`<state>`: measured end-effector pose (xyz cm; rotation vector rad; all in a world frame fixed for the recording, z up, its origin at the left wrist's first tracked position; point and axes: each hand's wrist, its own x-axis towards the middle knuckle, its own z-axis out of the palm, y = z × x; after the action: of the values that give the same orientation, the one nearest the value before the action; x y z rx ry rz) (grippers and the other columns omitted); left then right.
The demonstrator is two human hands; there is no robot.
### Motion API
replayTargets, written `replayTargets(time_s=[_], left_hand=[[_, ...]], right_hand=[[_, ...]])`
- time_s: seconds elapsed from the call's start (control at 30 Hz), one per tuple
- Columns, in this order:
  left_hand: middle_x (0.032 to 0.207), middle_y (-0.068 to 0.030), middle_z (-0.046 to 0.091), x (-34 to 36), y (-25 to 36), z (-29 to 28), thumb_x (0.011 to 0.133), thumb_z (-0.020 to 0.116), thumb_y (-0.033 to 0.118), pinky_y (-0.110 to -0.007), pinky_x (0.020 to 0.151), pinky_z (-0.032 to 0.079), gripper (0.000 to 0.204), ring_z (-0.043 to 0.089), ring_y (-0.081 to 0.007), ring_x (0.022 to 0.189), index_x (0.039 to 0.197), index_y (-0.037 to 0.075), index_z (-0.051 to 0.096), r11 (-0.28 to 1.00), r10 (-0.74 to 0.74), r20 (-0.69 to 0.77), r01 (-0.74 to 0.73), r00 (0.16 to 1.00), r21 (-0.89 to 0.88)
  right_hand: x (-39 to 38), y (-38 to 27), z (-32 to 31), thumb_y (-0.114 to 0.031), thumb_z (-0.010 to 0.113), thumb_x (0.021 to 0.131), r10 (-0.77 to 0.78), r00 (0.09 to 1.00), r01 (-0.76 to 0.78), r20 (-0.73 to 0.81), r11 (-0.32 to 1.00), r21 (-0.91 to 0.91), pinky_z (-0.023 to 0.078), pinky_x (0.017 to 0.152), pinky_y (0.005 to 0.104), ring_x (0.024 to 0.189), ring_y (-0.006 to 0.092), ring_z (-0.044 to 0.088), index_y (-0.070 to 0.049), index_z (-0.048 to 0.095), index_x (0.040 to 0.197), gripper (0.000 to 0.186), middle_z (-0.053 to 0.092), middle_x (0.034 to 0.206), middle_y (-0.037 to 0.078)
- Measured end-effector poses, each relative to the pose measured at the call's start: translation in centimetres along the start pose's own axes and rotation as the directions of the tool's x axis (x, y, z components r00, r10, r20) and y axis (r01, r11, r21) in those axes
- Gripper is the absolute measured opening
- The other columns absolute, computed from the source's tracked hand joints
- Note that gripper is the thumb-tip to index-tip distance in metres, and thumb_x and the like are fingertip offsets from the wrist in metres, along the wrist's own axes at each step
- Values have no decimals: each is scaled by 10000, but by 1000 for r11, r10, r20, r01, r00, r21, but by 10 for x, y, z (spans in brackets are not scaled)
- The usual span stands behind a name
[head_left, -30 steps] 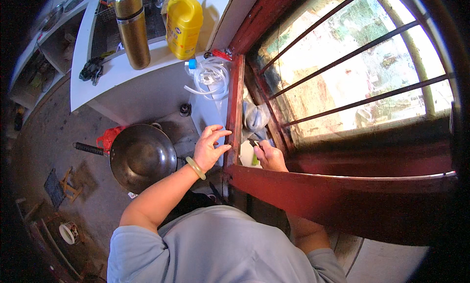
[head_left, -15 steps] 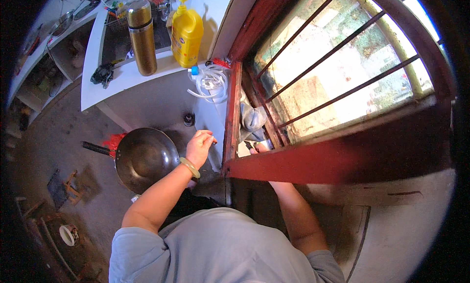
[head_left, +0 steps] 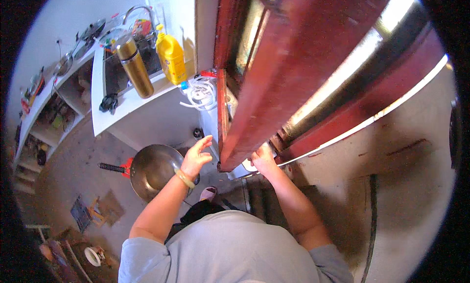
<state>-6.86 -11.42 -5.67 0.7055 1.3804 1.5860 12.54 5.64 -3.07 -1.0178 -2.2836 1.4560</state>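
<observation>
My left hand (head_left: 197,156) is raised beside the lower corner of a red wooden window sash (head_left: 293,63). Its fingers are spread and hold nothing; a pale bangle (head_left: 184,178) circles the wrist. On the other side of that corner, my right hand (head_left: 265,159) reaches to the white sill (head_left: 250,165). Its fingers curl inward, and their tips are partly hidden, so whatever they grip is unclear. The sash slants from between my hands toward the upper right, covering most of the window opening.
A wok (head_left: 155,173) sits low on the left. On the white counter (head_left: 105,119) stand a gold thermos (head_left: 135,70) and a yellow pump bottle (head_left: 171,58); clear tubing (head_left: 200,94) lies coiled nearby. A fixed red frame (head_left: 342,121) borders the wall at right.
The sash now stands at a steeper slant, hiding the barred window. My left fingers have spread. The dark object earlier at my right fingers no longer shows clearly. The view has shifted.
</observation>
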Motion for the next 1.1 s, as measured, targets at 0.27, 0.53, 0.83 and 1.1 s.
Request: replayTargets(time_s=[0.27,0.53,0.83,1.1], left_hand=[[1372,-51,448,-35,8,32,672,805,-31,-395,1071,328,929,387,-209,1314,1449,68,305,994,-58,192,39,980,106],[1265,-56,523,-26,-1,46,673,848,56,-358,1016,392,830,499,-192,1151,1374,32,403,958,129,67,-142,989,249],[1210,-43,530,-15,0,47,636,856,104,-395,1087,333,879,506,-189,1129,1368,54,373,901,86,161,-146,983,408],[1274,-69,519,-8,-13,33,556,910,262,-464,1097,325,966,432,-259,1246,1365,61,421,881,183,191,-247,964,404]], right_hand=[[3,17,16,-301,549,921,64,998,-64,15,998,24,487,781,442,913,397,634,-19,576,1013,298,659,929,228],[11,21,27,-260,578,891,-174,983,171,-56,984,-55,484,741,484,852,413,614,-44,571,979,234,626,859,221],[52,-2,10,-290,539,918,-237,969,207,-72,934,-293,487,683,491,780,416,621,-41,551,930,249,632,836,211],[112,-17,7,-264,531,924,-425,905,388,0,826,-408,494,738,476,828,389,627,-24,563,875,248,640,842,211]])
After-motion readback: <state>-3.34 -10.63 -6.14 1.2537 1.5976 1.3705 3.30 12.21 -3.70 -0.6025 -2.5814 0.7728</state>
